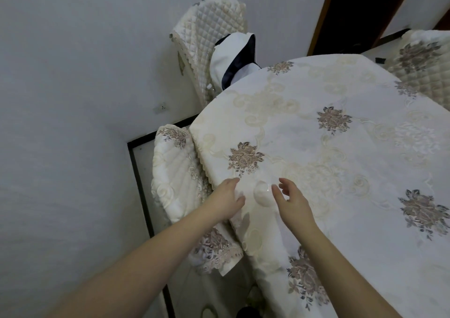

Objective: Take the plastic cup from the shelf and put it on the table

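**Hands flank the cup on the table**

A clear plastic cup (263, 193) stands on the table (341, 147) near its edge. The left hand (227, 199) and right hand (291, 199) reach in with forearms extended, one on each side of the cup, fingers (276, 191) spread and released, just beside it.

No readable text, labels, brands or numbers anywhere in view; the tablecloth (328, 147) carries only floral and scroll embroidery, and the quilted chair covers (211, 32) show just pattern, no lettering.
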### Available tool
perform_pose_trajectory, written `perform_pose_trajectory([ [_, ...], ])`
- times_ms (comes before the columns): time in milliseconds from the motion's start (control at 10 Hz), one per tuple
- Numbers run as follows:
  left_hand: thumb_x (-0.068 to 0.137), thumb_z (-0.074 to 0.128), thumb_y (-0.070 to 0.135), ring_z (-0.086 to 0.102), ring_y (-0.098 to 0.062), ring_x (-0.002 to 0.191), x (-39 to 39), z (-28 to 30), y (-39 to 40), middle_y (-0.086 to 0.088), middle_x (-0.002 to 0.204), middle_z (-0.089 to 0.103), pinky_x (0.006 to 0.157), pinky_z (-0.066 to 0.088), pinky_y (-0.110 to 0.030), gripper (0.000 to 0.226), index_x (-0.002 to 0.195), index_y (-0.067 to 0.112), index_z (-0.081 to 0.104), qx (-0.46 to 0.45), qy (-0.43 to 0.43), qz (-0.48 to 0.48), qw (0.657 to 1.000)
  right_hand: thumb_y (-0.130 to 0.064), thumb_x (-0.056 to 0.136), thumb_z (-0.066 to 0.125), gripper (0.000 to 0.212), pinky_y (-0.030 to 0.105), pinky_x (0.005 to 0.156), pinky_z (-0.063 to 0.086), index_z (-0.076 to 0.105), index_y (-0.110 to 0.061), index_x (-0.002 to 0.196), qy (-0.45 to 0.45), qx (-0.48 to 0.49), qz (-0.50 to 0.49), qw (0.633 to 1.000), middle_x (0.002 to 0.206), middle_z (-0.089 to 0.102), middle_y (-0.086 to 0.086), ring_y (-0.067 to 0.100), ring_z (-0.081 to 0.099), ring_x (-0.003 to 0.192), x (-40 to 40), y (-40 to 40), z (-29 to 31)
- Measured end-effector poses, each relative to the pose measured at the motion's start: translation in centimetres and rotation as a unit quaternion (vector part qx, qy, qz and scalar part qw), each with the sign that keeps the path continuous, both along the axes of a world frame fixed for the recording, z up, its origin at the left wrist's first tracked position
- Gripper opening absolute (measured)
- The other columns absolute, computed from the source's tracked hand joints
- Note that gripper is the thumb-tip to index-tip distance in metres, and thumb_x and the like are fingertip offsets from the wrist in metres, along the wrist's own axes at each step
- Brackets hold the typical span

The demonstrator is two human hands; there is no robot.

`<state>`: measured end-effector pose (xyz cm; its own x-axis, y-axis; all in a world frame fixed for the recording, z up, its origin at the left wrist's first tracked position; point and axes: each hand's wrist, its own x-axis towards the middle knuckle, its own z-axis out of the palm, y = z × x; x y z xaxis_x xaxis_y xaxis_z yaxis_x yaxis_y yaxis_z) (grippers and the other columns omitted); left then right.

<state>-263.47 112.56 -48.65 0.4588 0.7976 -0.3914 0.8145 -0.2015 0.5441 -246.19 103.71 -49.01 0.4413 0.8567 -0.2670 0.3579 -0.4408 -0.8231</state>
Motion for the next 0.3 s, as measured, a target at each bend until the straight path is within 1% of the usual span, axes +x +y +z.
perform_pose_trajectory([
  [100,0.095,0.054,0.029,0.034,-0.028,0.139,-1.5,1.9,-0.9,-0.015,0.152,0.038,0.112,0.024,-0.032,0.062,0.148,0.006,0.030,0.050,-0.002,-0.033,0.998,-0.046,0.095,0.049,0.049,0.031,0.090,0.041,0.047,-0.020,0.137,-0.012,0.005,0.004,1.000,0.135,0.056,0.001,0.016,0.052,0.119,-0.5,-0.4,1.2],
  [200,0.096,0.052,0.030,0.033,-0.026,0.139,-3.0,3.1,-1.9,-0.013,0.151,0.039,0.113,0.026,-0.036,0.061,0.148,0.008,0.031,0.099,0.002,-0.065,0.993,-0.046,0.095,0.047,0.050,0.032,0.093,0.040,0.047,-0.020,0.138,-0.034,0.012,0.027,0.999,0.137,0.055,0.002,0.016,0.051,0.122,-1.1,-0.8,2.3],
  [300,0.096,0.050,0.034,0.031,-0.026,0.140,-4.3,4.4,-2.8,-0.011,0.153,0.038,0.114,0.028,-0.039,0.061,0.148,0.010,0.030,0.147,0.015,-0.070,0.987,-0.045,0.097,0.045,0.052,0.035,0.100,0.038,0.043,-0.018,0.141,-0.069,0.022,0.057,0.996,0.142,0.051,0.004,0.019,0.047,0.128,-2.1,-1.3,3.5],
])
